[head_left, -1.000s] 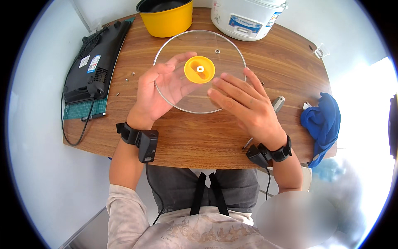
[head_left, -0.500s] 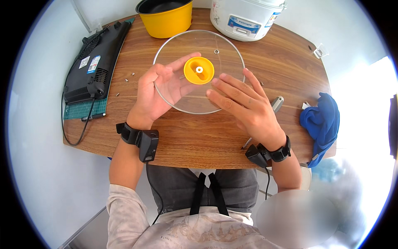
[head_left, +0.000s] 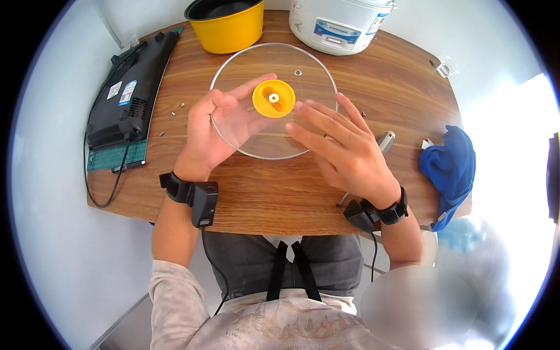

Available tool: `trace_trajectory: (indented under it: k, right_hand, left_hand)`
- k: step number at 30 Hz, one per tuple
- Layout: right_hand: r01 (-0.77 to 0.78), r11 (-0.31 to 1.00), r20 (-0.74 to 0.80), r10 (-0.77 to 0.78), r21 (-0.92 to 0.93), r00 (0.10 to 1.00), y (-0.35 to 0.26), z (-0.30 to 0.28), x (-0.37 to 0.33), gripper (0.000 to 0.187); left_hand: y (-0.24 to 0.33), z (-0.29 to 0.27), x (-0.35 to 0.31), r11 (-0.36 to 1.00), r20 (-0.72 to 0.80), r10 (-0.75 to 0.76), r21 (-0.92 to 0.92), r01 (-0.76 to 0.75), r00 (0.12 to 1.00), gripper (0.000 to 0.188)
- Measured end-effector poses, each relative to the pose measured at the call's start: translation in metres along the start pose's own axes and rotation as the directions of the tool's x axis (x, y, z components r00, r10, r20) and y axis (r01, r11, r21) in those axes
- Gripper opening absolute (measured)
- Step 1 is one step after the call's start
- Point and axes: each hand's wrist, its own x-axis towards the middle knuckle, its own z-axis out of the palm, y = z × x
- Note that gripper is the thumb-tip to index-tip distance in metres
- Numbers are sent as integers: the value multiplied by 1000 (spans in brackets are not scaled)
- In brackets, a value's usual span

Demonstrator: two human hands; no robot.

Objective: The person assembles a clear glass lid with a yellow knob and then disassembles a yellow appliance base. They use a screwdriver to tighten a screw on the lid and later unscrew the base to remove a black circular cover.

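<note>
A round clear glass lid (head_left: pixel 315 81) with a metal rim is held above the table. My left hand (head_left: pixel 210 134) grips its left side, thumb at the rim and the other fingers showing through the glass beneath. At the lid's middle sits a round yellow knob (head_left: pixel 263 104) with a recess and a white centre piece (head_left: pixel 273 98); whether it is fixed to the glass I cannot tell. My right hand (head_left: pixel 353 154) hovers over the lid's right side, fingers spread, fingertips close to the knob. Partly under that hand lies a screwdriver (head_left: pixel 385 142) with a grey handle.
A yellow pot (head_left: pixel 227 32) and a white rice cooker (head_left: pixel 338 29) stand at the back. On the left, a black appliance (head_left: pixel 125 93) with a cord rests on a green cutting mat (head_left: pixel 116 157). Small screws (head_left: pixel 173 114) lie near it. A blue cloth (head_left: pixel 452 169) is at the right edge.
The whole view has shifted slightly. Both hands, the lid and the knob keep nearly the same pose relative to each other.
</note>
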Motion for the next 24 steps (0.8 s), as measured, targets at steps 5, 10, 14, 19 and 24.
trace_trajectory:
  k: [5,10,14,19,24]
  right_hand:
    - [-87,996,-153,90,25,984,8,-16,2,47]
    - [-624,781,-148,620,21,771,38,-53,9,19]
    - [-612,755,222,654,-233,723,97,-67,-3,15]
    - [-642,750,388,646,-160,658,99,-38,-12,14]
    - [-549,830,406,537,-97,740,107,-20,-27,15]
  left_hand:
    - [6,0,-1,1000,-22,24,-2,-24,999,78]
    - [11,-9,0,999,-41,38,-1,-38,998,75]
    - [7,-11,4,994,-106,49,-92,-59,993,67]
    - [6,-11,4,997,-44,36,-61,-39,998,72]
    - [1,-4,5,1000,-66,13,-12,-13,998,75]
